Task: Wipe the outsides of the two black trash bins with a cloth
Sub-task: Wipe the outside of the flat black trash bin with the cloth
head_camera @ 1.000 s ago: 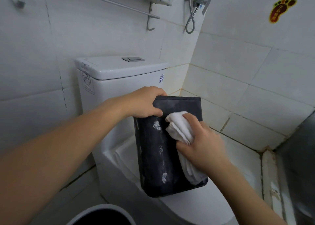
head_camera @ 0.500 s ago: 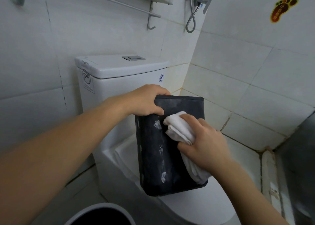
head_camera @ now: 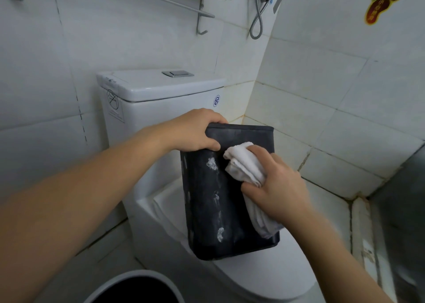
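The left hand grips the bin by its rim above the toilet while the right hand clutches the cloth against it; hard scrubbing could twist it loose.

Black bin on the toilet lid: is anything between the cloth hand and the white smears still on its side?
Nothing visible. The right hand presses the white cloth directly against the black bin, and the white smears lie bare just beside it. The left hand grips only the top rim.
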